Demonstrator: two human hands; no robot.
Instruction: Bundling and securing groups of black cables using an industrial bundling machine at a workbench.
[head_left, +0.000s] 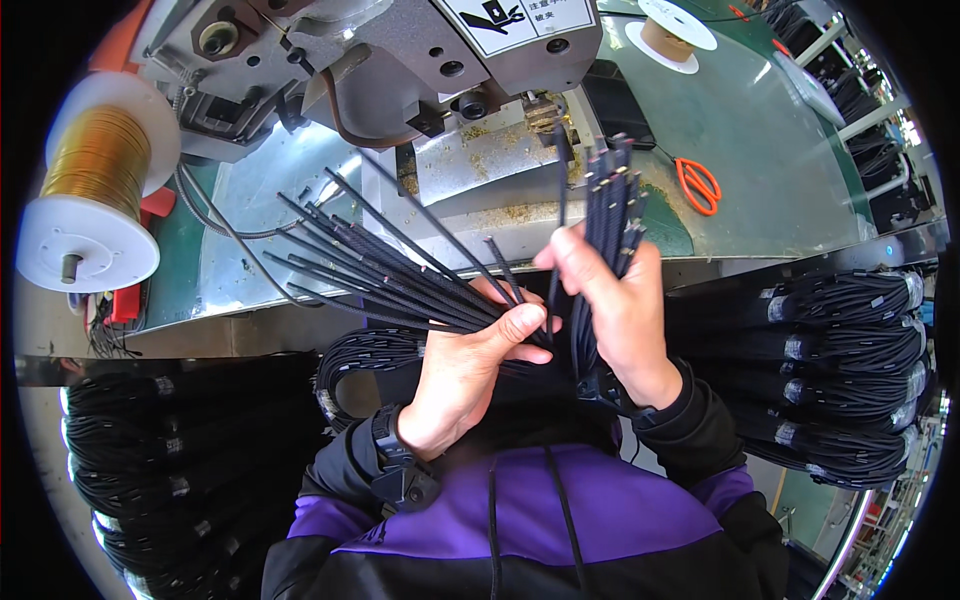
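Observation:
My left hand [470, 360] is closed around a fanned-out bunch of black cords [385, 265], thumb on top, their ends spreading up and to the left. In my right hand [620, 310] is a second, tighter bunch of black cords [607, 210], standing upright with small brass-coloured bits at the tips. A single black cord [562, 185], blurred, rises between the hands near my right thumb and forefinger; whether it is pinched there I cannot tell. Both hands are close together in front of the machine's metal plate [490, 165].
A grey machine [400, 60] with a pictogram label stands ahead, brass scraps around its plate. A large spool of brass-coloured wire [100, 150] is at left. Orange-handled scissors [697, 186] and another spool [668, 38] lie right. Bundled black cords hang left [190, 470] and right [840, 345].

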